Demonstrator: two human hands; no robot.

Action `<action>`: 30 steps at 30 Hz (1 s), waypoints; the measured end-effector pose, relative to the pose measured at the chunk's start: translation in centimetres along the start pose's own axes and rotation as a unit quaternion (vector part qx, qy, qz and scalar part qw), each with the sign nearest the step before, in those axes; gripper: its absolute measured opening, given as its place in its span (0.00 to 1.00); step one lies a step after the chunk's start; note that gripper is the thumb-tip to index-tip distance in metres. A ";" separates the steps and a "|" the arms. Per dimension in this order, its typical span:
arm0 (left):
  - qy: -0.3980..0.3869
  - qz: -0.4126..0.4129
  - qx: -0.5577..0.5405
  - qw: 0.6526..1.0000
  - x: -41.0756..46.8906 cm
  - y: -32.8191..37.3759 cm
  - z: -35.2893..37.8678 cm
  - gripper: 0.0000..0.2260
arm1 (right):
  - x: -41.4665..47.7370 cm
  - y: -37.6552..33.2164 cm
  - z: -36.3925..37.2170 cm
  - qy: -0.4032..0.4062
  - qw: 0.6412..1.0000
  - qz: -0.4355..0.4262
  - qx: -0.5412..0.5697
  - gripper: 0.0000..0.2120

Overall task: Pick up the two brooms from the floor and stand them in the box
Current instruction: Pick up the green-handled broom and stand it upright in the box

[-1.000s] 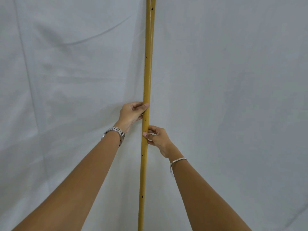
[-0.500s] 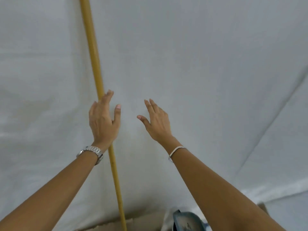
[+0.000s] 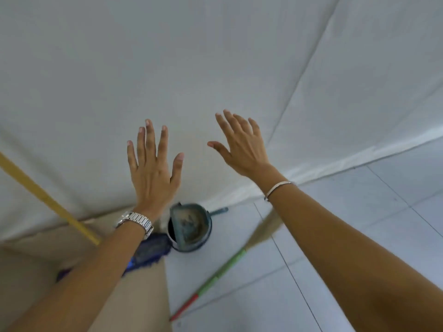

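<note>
A broom with a yellow wooden handle (image 3: 45,198) leans up and to the left out of the cardboard box (image 3: 28,262) at the lower left; its blue bristle head (image 3: 149,251) shows beside my left forearm. The second broom (image 3: 220,270), with a green and red handle and straw bristles, lies on the tiled floor to the right of the box, partly hidden by my right arm. My left hand (image 3: 153,168) and my right hand (image 3: 239,147) are both raised in front of the white cloth backdrop, fingers spread, holding nothing.
A dark teal dustpan (image 3: 191,226) with a short handle lies on the floor by the box corner, against the white cloth backdrop (image 3: 215,56). Pale floor tiles (image 3: 371,224) stretch to the right.
Both hands let go of the yellow handle and opened. The view has swung down and right, so the handle now sits far left and the box, dustpan and second broom have come into sight.
</note>
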State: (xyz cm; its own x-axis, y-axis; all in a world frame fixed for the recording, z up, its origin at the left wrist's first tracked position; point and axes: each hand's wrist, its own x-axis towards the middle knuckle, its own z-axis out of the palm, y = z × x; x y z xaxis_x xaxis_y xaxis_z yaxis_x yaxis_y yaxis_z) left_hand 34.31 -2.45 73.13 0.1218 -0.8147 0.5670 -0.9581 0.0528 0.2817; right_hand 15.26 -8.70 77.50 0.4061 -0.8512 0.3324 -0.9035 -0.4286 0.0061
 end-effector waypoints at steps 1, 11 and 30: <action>-0.013 -0.010 -0.004 1.000 -1.4 1.0 1.4 0.26 | -1.4 1.8 0.8 -0.013 1.000 -0.001 -0.003 0.32; -0.218 -0.158 0.018 0.963 -19.0 4.5 18.6 0.28 | -13.3 11.8 20.1 -0.249 0.967 -0.049 0.021 0.33; 0.017 -0.850 -0.352 0.391 -53.9 -6.7 51.7 0.29 | -30.2 6.6 67.0 -0.558 0.812 -0.151 0.082 0.33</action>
State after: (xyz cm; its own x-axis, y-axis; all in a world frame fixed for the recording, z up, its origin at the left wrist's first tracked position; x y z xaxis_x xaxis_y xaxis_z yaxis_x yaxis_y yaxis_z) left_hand 20.77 11.26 0.61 0.4427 -0.0111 -0.8966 0.8225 -0.3931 0.4110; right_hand 6.25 -6.09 4.27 0.5596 -0.4047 -0.7232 -0.7467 -0.6248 -0.2282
